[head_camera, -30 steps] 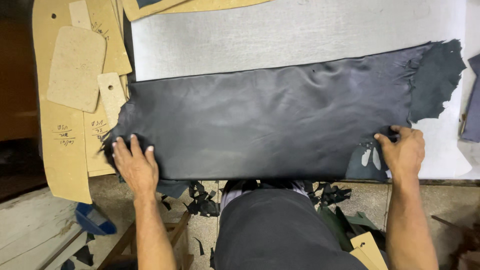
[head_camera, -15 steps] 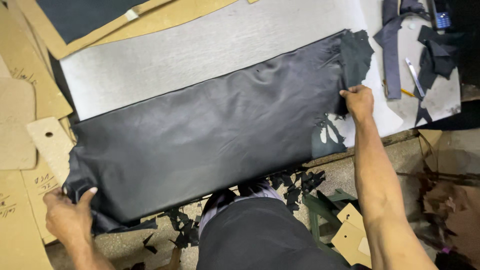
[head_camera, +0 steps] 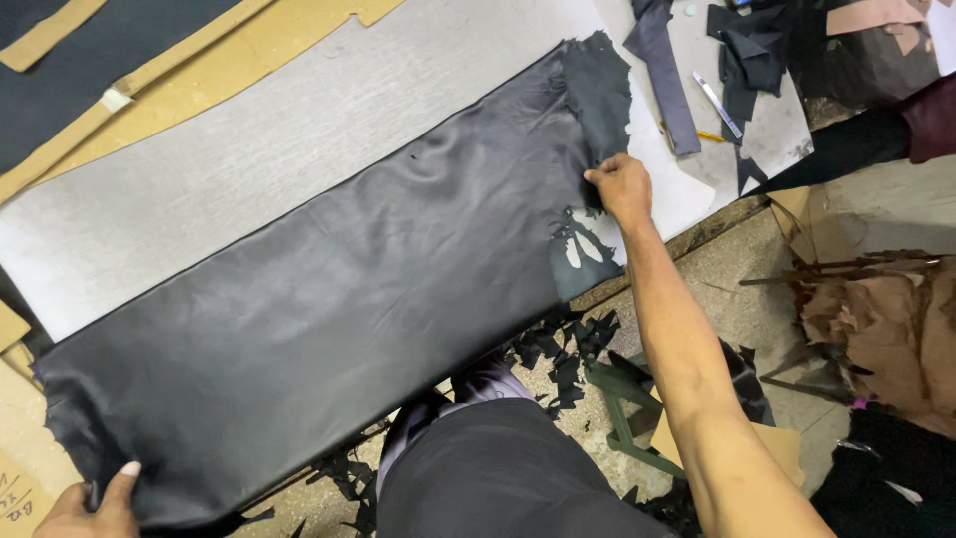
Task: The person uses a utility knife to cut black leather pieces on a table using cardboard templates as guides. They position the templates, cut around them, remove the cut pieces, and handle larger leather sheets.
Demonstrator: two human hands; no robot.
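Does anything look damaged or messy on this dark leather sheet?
Yes. The leather sheet has cut-out holes near the right hand, and its right end is ragged. Dark offcuts litter the floor below the table edge.

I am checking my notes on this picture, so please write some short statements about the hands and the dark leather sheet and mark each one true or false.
1. The right hand rests on the dark leather sheet near its ragged far end. True.
2. The left hand is lifted high above the sheet, touching nothing. False: it grips the sheet's corner at the lower left of the view.
3. The sheet lies spread flat over a grey board. True.
4. The sheet is rolled up into a tight tube. False: it is spread open, with only slight wrinkles.
5. Small dark offcuts lie on the floor below the table edge. True.
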